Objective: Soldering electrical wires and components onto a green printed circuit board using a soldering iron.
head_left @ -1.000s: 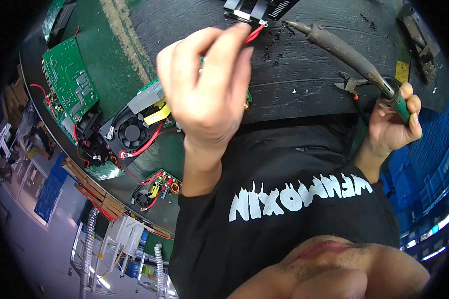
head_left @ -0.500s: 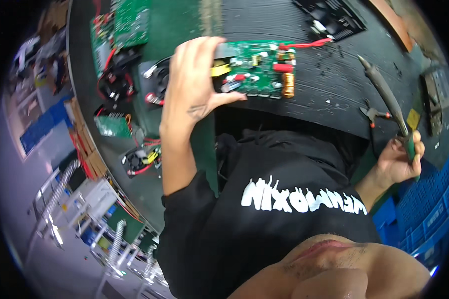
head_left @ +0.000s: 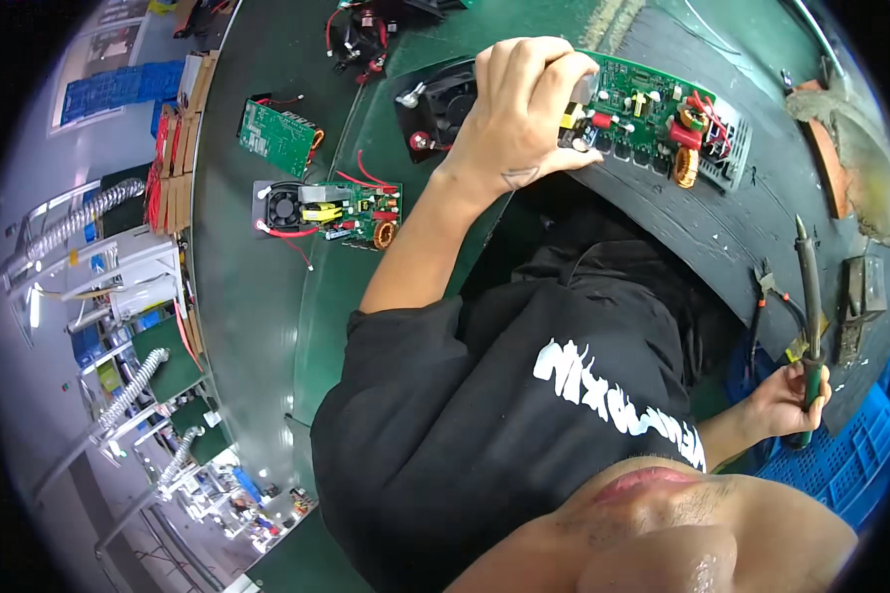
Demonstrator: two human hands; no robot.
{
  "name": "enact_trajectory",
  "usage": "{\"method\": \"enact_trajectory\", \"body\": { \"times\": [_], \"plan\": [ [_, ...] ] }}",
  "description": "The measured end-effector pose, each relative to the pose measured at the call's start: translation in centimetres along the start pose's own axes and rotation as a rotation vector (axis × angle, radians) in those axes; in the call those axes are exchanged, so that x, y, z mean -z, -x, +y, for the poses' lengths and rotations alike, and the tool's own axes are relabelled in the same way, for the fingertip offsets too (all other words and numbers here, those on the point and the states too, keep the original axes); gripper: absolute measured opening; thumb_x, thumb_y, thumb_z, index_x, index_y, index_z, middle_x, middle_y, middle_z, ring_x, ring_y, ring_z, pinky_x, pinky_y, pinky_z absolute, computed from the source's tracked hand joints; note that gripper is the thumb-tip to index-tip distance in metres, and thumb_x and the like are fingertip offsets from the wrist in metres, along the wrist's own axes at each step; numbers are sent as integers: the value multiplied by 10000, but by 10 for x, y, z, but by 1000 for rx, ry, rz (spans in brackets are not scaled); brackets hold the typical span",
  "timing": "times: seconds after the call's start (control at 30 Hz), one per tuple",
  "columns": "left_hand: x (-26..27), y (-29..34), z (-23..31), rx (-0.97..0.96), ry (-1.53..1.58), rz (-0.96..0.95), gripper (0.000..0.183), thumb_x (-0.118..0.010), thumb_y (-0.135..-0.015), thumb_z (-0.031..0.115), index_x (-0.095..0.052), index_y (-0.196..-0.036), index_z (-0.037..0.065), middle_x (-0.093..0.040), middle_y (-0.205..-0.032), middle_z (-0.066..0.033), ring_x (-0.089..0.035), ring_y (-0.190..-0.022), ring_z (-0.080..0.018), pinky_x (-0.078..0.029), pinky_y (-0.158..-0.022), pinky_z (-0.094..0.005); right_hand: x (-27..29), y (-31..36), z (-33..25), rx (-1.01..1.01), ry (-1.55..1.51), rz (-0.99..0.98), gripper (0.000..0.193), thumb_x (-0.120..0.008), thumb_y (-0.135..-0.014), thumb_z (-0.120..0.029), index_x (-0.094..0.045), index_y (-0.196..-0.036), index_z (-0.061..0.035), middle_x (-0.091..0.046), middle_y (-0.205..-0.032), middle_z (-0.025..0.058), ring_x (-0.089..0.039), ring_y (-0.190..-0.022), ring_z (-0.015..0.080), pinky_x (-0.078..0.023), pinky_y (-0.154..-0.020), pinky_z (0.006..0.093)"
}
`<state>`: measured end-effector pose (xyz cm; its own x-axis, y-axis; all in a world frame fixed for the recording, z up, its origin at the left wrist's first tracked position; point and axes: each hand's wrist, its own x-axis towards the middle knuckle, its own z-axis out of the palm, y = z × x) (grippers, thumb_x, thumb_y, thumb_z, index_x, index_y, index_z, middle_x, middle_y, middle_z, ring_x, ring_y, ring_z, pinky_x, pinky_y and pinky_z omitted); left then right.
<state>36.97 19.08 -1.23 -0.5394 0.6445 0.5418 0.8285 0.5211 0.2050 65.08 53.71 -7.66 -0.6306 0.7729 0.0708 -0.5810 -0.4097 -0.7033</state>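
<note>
My left hand [head_left: 524,109] is closed over the left part of a green circuit board [head_left: 643,99], thumb along its near edge. Red and yellow parts and copper coils sit on the board. A black fan [head_left: 455,104] on a dark end plate shows left of my fingers. At the board's other end stands a slotted end plate [head_left: 740,148], with red wires running beside it. Off to the right, my right hand [head_left: 789,400] grips the green handle of a soldering iron [head_left: 811,292], whose tip points away from me, apart from the board.
Another board with a fan [head_left: 341,212] and a bare green board [head_left: 277,136] lie on the green bench to the left. Orange-handled cutters [head_left: 763,287] and a metal block [head_left: 860,296] are near the iron. A blue crate [head_left: 855,445] stands at lower right.
The slotted end plate, lying apart beyond the board before, is now against its right end. My right hand still holds the iron, now more upright. The whole view has turned.
</note>
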Motion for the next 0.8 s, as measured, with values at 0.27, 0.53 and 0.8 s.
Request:
{"method": "enact_trajectory", "body": {
  "times": [0.27, 0.53, 0.8],
  "plan": [
    [101, -24, -19, -129, 110, 514, 612, -820, -523, 131, -511, -1046, 52, -475, -1001, -96, -491, -920, -206, -434, -793, -300, -10, 4, 1, 98, 114, 118, 191, -566, -750, -237, -589, -803, -55, -507, -829, 47, -507, -703, 174, -423, -597, 278],
    [219, -14, -137, 506, -447, 320, 688, -801, -483, 90, -503, -1101, 46, -448, -1067, -100, -500, -1008, -256, -445, -865, -342, -17, -7, 8, 54, 107, 27, 186, -543, -772, -234, -562, -842, -63, -504, -860, 53, -506, -750, 173, -422, -634, 288],
    [212, 58, -342, 692, -605, -237, 737, -821, -508, 508, -633, -1036, 29, -617, -1044, -172, -595, -977, -325, -471, -849, -393, -23, -12, 10, 54, 121, -33, 298, -501, -786, -244, -624, -937, -19, -610, -931, 117, -529, -726, 214, -422, -627, 313]
  ]
}}
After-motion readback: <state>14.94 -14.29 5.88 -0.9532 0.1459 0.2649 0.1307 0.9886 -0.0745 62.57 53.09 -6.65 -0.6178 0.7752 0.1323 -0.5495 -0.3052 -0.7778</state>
